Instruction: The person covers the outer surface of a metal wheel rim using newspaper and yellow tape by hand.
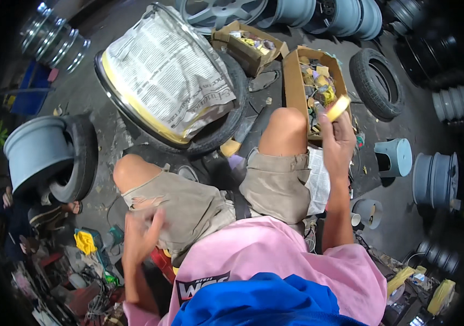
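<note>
The right hand [338, 138] is clenched on a roll of yellow tape [338, 107] above the near cardboard box [292, 89] on the floor, while the blurred left hand [142, 233] looks loose and empty over the left thigh, so masking the paper-covered wheel [166, 76] seems underway, and next calls for finding the tape's end.

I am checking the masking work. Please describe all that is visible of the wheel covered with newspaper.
The wheel lies tilted on a black tyre on the floor, before the person's knees. Newspaper covers nearly its whole face, held by yellow tape along the near edge. Only a shiny metal rim shows around it. Neither hand touches it.
</note>
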Demonstrator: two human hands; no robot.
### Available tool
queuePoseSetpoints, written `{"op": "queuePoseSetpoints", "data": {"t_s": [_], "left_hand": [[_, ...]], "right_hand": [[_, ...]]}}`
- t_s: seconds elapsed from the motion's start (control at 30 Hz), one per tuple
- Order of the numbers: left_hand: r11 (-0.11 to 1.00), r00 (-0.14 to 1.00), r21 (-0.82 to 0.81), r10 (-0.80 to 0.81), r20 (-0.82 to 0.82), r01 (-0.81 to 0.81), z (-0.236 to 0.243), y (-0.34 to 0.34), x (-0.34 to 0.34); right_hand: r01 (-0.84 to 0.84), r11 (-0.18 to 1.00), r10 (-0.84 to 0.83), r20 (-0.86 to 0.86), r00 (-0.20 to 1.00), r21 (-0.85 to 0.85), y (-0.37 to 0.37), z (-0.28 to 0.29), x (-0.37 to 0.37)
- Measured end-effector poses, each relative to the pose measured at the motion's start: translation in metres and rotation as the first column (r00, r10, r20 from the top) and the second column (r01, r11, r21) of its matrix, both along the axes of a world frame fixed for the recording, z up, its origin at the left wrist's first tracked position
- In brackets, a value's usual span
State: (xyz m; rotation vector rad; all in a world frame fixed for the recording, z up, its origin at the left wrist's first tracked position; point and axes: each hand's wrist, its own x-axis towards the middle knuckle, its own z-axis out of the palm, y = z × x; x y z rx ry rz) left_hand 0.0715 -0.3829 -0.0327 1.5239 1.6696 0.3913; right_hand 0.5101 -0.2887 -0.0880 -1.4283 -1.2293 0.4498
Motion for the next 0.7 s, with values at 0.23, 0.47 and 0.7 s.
{"op": "queuePoseSetpoints", "data": {"t_s": [0.23, 0.47, 0.7], "left_hand": [[0.335, 0.869, -0.942, -0.475, -0.138, 0.034, -0.117, -0.135, -0.082], [0.489, 0.996, -0.872, -0.061, -0.071, -0.033, -0.182, -0.189, -0.071], [0.443, 0.988, -0.893, 0.155, -0.016, -0.084, -0.200, -0.221, -0.059]], "right_hand": [[0.217, 0.820, 0.091, 0.496, 0.864, -0.529, -0.127, -0.245, 0.129], [0.143, 0.505, 0.124, 0.235, 0.964, -0.851, -0.219, -0.331, 0.099], [0.156, 0.580, 0.012, 0.200, 0.980, -0.799, -0.175, -0.315, 0.112]]}}
